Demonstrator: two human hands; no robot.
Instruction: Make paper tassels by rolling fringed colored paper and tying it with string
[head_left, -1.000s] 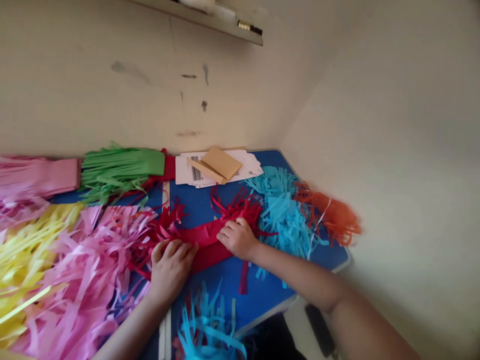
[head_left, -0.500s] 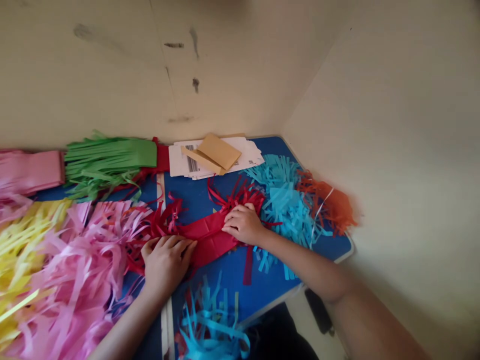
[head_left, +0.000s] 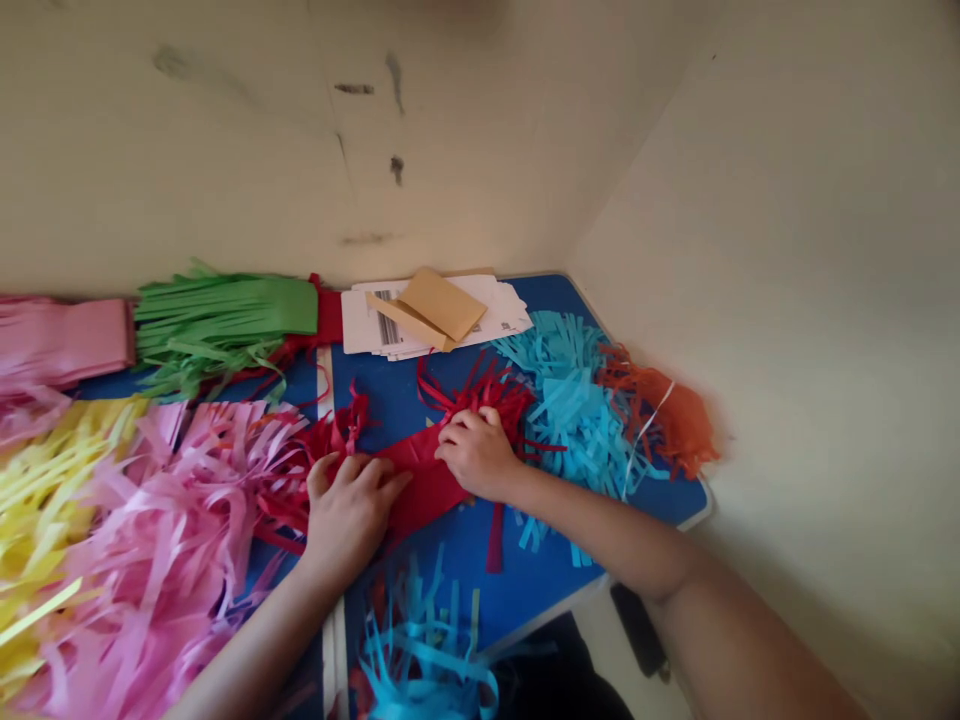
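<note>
A strip of red tissue paper (head_left: 426,478) lies folded on the blue tabletop, with cut fringe at both ends. My left hand (head_left: 351,505) rests on its left part, fingers bent and spread apart. Over the right part, my right hand (head_left: 478,455) has its fingers curled onto the paper beside the red fringe (head_left: 501,388). The fingertips of both hands touch the paper, and the palms hide some of it.
Pink fringe (head_left: 180,530) and yellow fringe (head_left: 45,510) spread at left. Green fringed paper (head_left: 247,305), white cards (head_left: 364,325) and a folded brown paper (head_left: 442,305) line the wall. Blue fringe (head_left: 574,405) and an orange bundle (head_left: 679,425) lie right; more blue strips (head_left: 427,665) sit in front.
My left hand has slid right and slightly up along the red paper, nearer my right hand. The right hand has shifted slightly left, its fingers more curled.
</note>
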